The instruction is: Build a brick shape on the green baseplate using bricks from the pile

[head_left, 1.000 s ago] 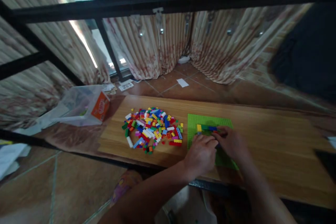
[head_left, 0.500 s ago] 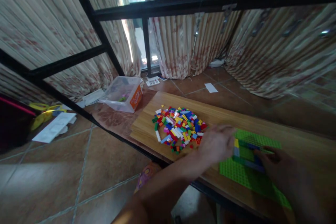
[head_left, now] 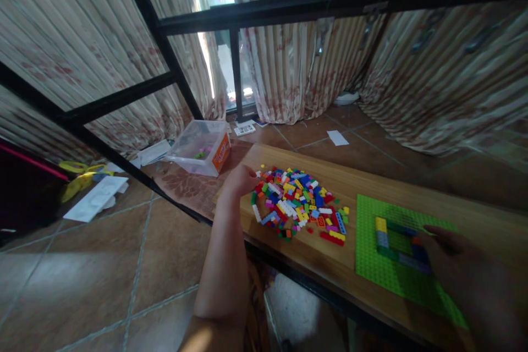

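My left hand (head_left: pixel 241 181) is at the far left edge of the pile of toy building bricks (head_left: pixel 289 198). Its fingers are bent together, with the tips by a white brick; whether anything is between them is hidden. Over the right side of the green baseplate (head_left: pixel 367 261) is my right hand (head_left: pixel 457 258), dark and blurred, its fingertips close to the brick frame. That low rectangular brick frame (head_left: pixel 383 239) has yellow, light blue, green and dark blue bricks on the baseplate. The hand covers part of its right side.
The wooden board (head_left: pixel 284 157) carries the pile and baseplate. A clear plastic box (head_left: pixel 193 162) with an orange label stands beyond its left end. Black metal bars (head_left: pixel 289 17) cross above the board, before curtains. Papers (head_left: pixel 338 138) lie on the tiled floor.
My left hand has moved left from beside the baseplate to the far end of the brick pile, uncovering bricks at the near right. My right hand stays by the frame. The view has shifted slightly.
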### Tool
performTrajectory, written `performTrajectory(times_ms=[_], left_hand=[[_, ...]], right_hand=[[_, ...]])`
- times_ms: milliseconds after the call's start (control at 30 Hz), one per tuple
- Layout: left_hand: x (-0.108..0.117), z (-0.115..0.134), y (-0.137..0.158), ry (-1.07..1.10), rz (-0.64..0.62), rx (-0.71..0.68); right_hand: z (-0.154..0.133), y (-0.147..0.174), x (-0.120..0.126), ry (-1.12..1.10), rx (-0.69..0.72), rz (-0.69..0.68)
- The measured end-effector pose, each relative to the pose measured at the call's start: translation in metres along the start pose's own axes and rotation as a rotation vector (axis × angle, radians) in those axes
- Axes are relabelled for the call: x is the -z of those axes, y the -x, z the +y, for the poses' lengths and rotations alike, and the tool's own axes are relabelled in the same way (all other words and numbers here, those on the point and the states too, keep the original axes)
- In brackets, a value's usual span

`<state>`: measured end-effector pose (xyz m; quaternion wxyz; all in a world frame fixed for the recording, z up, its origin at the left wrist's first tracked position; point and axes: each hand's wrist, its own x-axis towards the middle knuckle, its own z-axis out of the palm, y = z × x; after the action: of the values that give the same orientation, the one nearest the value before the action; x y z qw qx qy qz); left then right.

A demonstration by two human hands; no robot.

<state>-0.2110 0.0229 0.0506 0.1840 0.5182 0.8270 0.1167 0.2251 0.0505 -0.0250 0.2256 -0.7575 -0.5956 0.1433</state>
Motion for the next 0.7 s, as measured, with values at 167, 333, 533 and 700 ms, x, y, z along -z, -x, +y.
performTrajectory(times_ms=[167,333,533,700], left_hand=[[-0.003,-0.016,-0.003,-0.064,-0.046,0.035],[-0.010,-0.022,-0.006,-0.098,-0.062,0.036],[-0.008,-0.022,-0.005,-0.127,-0.049,0.034],[0.003,-0.014,-0.002,0.085,0.034,-0.066]], right_hand=[[-0.004,0.005,0.000,-0.003,0.014,-0.002],[-0.007,0.005,0.000,-0.018,0.032,-0.012],[-0.019,0.009,0.003,-0.029,0.026,0.038],[-0.027,0.013,0.011,-0.241,0.060,0.245]])
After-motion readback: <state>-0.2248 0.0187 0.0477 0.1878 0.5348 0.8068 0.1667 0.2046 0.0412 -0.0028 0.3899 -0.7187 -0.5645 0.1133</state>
